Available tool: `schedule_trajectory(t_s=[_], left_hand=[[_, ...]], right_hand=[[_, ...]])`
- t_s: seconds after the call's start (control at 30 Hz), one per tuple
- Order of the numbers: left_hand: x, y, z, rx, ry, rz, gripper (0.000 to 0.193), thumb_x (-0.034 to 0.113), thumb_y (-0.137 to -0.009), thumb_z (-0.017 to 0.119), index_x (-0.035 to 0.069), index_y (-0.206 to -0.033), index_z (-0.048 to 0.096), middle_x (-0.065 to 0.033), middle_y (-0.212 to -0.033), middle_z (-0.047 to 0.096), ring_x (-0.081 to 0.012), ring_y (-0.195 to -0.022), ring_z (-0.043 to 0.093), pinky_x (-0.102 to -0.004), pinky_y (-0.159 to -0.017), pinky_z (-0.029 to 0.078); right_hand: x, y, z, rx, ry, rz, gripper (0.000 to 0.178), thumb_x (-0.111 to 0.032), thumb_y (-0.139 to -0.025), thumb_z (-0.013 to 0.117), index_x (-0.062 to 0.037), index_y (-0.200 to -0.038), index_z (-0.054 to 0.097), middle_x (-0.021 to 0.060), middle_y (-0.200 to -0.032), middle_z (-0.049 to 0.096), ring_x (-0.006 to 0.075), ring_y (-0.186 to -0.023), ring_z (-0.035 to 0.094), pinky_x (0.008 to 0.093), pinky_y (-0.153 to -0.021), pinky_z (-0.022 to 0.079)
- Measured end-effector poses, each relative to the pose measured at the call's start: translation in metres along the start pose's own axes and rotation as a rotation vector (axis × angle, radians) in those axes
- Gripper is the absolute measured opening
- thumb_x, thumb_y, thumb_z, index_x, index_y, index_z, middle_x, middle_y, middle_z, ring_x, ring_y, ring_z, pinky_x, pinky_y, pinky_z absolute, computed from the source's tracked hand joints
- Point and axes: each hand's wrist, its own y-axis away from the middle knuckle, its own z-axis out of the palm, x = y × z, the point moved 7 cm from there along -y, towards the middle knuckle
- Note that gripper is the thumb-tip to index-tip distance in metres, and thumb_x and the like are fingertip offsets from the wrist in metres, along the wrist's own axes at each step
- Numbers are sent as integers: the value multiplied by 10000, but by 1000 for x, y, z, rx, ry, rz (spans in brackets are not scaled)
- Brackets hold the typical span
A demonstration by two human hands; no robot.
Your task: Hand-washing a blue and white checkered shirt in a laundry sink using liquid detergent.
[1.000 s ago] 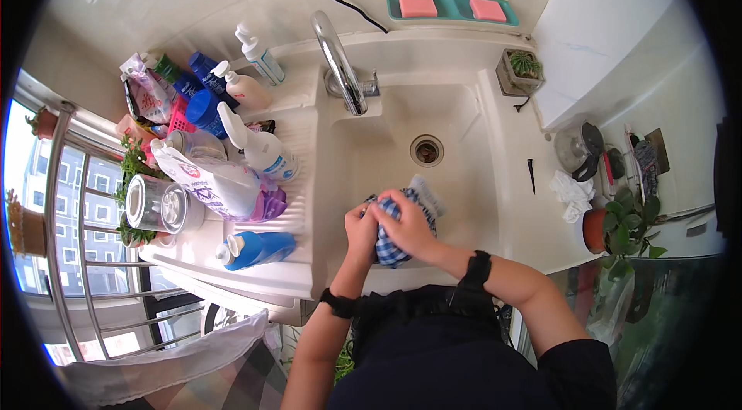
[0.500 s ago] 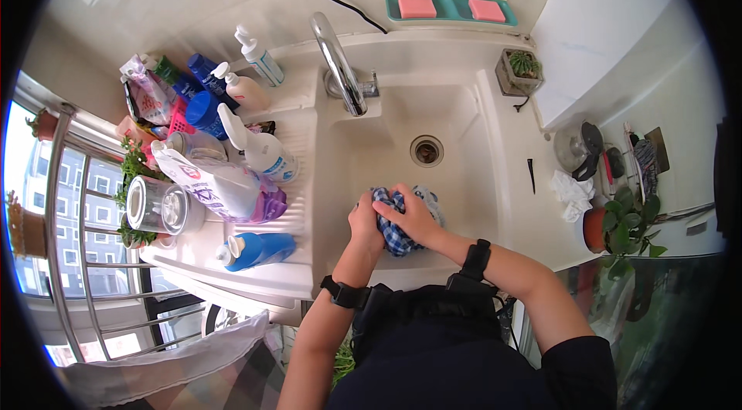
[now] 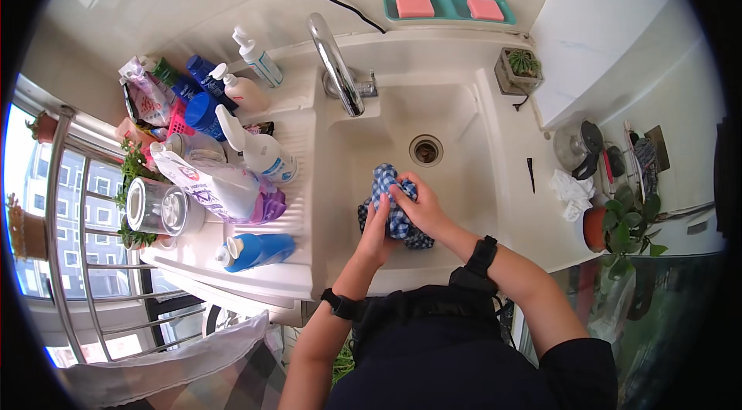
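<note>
Black bands (image 3: 481,257) circled both wrists. Past them, the left hand (image 3: 376,231) pressed its extended fingers against the left side of a crumpled blue-and-white checked cloth (image 3: 384,178), while the right hand (image 3: 421,205) gripped its right side, so both hands grasped it between them. The cloth was over the near part of the white sink (image 3: 471,209); whether it touched the bottom could not be told.

To the left, on the ribbed worktop (image 3: 303,201), was a blue bottle (image 3: 263,250), and beyond it a white-and-purple pouch (image 3: 209,182) beside a white bottle (image 3: 267,155). To the right were a leafy potted plant (image 3: 630,221), a crumpled white tissue (image 3: 573,193) and a slim black stick (image 3: 531,176).

Farther off, beyond the cloth, was the round drain (image 3: 426,151), then the chrome tap (image 3: 336,66), with a potted cactus (image 3: 524,64) at the far right corner. Farthest, on the wall, a teal tray (image 3: 444,6) held two pink soap bars (image 3: 415,6).
</note>
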Motion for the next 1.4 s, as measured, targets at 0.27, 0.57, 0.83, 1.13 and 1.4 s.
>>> schedule_trajectory(t_s=[0.27, 0.57, 0.83, 1.13, 1.4], left_hand=[[13, -6, 0, 248, -77, 199, 548, 492, -834, 467, 30, -1125, 425, -72, -1057, 493, -161, -918, 520, -273, -787, 423], [18, -1, 6, 271, -282, 18, 766, 529, -827, 429, -136, -1196, 333, -196, -1192, 433, -222, -1097, 424, -322, -911, 335], [31, -4, 11, 113, -290, 113, 704, 554, -866, 256, -58, -1167, 430, -135, -1104, 511, -210, -1005, 491, -299, -867, 369], [15, -12, -17, 362, -417, 185, 518, 392, -875, 366, -82, -1004, 530, -121, -904, 573, -186, -868, 529, -301, -745, 422], [40, 13, 14, -139, -655, 490, 914, 24, -536, 752, 49, -1258, 193, -85, -1086, 453, -179, -973, 499, -304, -825, 439]], right_hand=[[-28, 22, 15, 158, 203, -305, 346, -336, -833, 502, -37, -1003, 459, 158, -707, 561, 267, -617, 556, 336, -555, 405], [8, -1, 4, -114, 170, 73, 326, -320, -856, 474, -3, -886, 544, 130, -616, 532, 187, -563, 522, 299, -526, 386], [0, 18, 21, -71, 56, -65, 529, -410, -824, 508, -57, -1188, 358, 167, -1061, 483, 275, -1039, 425, 339, -884, 316], [13, 17, 13, 211, 168, 148, 443, -406, -862, 441, 23, -933, 527, 136, -789, 577, 228, -802, 540, 293, -761, 402], [-2, 1, 1, 59, -237, 145, 302, -303, -857, 475, -7, -833, 535, 37, -713, 541, 125, -699, 502, 277, -654, 406]])
